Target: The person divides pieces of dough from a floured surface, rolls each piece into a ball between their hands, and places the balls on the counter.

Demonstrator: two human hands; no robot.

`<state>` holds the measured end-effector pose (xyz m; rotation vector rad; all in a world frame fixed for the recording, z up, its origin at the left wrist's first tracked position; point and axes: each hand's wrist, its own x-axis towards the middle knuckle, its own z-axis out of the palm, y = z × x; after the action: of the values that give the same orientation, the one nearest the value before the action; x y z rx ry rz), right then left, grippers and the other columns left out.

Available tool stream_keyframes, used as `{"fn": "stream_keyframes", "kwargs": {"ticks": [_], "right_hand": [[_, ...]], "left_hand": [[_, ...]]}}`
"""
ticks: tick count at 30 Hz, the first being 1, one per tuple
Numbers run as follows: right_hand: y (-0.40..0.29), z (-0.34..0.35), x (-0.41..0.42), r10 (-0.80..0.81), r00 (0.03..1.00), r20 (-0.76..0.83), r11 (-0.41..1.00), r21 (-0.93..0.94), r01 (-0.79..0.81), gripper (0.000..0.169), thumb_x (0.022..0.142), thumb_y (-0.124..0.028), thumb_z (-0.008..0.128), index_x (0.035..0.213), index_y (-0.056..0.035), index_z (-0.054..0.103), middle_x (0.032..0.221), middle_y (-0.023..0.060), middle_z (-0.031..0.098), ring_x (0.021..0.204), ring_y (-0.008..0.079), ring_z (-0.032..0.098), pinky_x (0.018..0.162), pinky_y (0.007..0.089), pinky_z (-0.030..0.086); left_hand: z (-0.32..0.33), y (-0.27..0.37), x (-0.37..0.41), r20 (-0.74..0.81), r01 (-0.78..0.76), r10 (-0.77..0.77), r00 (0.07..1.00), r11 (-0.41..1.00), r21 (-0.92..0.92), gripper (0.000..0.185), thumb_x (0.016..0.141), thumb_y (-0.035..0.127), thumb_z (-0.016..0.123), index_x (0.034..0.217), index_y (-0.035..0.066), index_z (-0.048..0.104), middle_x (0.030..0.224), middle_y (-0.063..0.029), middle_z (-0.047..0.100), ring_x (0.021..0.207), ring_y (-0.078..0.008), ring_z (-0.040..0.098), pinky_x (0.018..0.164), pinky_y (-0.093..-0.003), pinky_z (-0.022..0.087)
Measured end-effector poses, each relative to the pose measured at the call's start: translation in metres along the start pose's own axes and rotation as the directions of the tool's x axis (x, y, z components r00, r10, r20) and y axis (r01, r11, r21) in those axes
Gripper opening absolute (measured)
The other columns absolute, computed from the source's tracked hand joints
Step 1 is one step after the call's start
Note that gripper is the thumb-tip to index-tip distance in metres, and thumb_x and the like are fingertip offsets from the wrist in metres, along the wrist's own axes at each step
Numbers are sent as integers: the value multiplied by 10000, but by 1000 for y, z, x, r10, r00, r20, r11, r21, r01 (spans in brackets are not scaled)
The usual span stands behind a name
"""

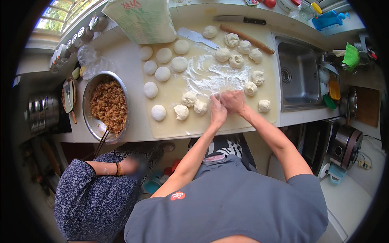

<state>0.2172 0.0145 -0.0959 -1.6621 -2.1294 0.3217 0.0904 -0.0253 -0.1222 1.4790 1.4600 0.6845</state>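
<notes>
My left hand (218, 108) and my right hand (232, 100) meet at the lower edge of a patch of white flour (202, 73) on a cream work mat (170, 129). Both have curled, blurred fingers; whatever lies beneath or between them is hidden. Just left of them sit three rough dough lumps, the nearest being a pale lump (200, 107). To the right are more creased lumps, among them a dough lump (250, 88) close to my right knuckles. Several smooth, floured dough balls (179, 64) are spread over the mat's left side.
A steel bowl (127, 100) of minced filling (108, 104) with chopsticks (104, 136) stands left. Another person's arm (104, 168) is below it. Behind lie a flour bag (142, 22), a white scraper (194, 35), a rolling pin (247, 39) and a knife (240, 19). A sink (299, 76) adjoins at right.
</notes>
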Motion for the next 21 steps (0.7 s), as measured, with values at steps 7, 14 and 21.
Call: {"fn": "stream_keyframes", "kwargs": {"ticks": [7, 14, 21], "right_hand": [[-18, -10, 21, 257, 954, -155, 965, -11, -262, 329, 895, -284, 635, 624, -104, 587, 607, 85, 629, 524, 279, 627, 478, 391, 475], [1, -2, 14, 163, 977, -139, 987, 28, -161, 371, 912, -274, 609, 590, -97, 563, 578, 85, 606, 483, 307, 595, 458, 411, 452], [-13, -32, 1, 185, 979, 90, 960, 197, -199, 312, 916, -288, 609, 667, -101, 592, 643, 87, 632, 544, 306, 630, 488, 413, 468]], "left_hand": [[-16, 46, 8, 133, 266, -258, 957, 963, -50, 564, 932, 101, 469, 1335, -72, 115, 895, -384, 618, 905, -518, 635, 783, -540, 500], [-33, 82, 6, 389, 562, -446, 806, 783, -268, 509, 943, 81, 461, 1334, -45, 160, 1004, -375, 610, 959, -535, 620, 837, -567, 471], [-5, 24, 1, -1, 145, -145, 989, 989, 23, 401, 960, 23, 433, 1296, -26, 220, 967, -248, 663, 910, -357, 686, 775, -432, 529]]}}
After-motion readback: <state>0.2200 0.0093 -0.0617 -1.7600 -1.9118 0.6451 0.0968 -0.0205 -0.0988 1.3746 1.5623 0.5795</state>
